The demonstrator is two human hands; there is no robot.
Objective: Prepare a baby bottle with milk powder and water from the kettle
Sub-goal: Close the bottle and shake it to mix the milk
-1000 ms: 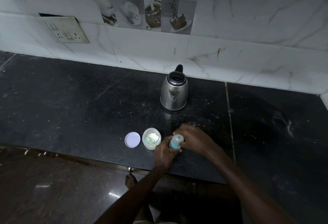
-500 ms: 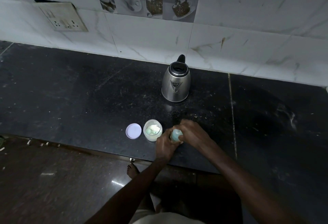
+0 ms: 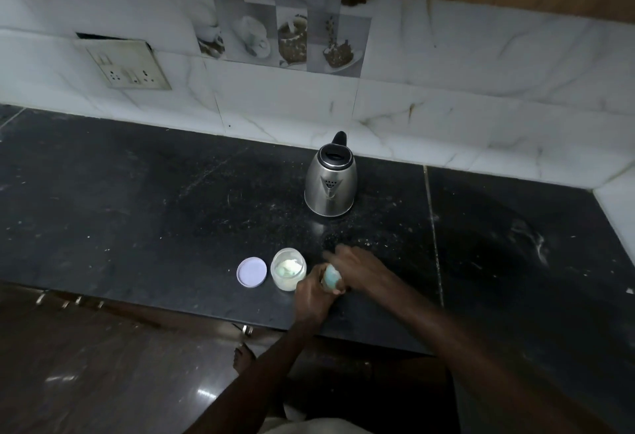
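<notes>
Near the front edge of the black counter, my left hand (image 3: 311,292) grips the body of a small baby bottle (image 3: 332,278) with a teal cap. My right hand (image 3: 360,270) curls over the bottle's top, and most of the bottle is hidden between the two hands. Just left of them stands an open clear jar of pale milk powder (image 3: 288,269). Its round lilac lid (image 3: 252,272) lies flat beside it. A steel kettle (image 3: 330,183) with a black handle stands farther back near the wall, spout facing me.
The black stone counter (image 3: 137,213) runs left and right, with a seam (image 3: 433,238) to the right of my hands. A switch and socket plate (image 3: 127,67) sits in the white tiled wall at the back left. Dark floor and a bare foot (image 3: 242,356) show below the counter edge.
Both hands have stayed on the bottle at the counter's front. My right hand has shifted over the cap, which now shows more between the hands. The camera view has tilted.
</notes>
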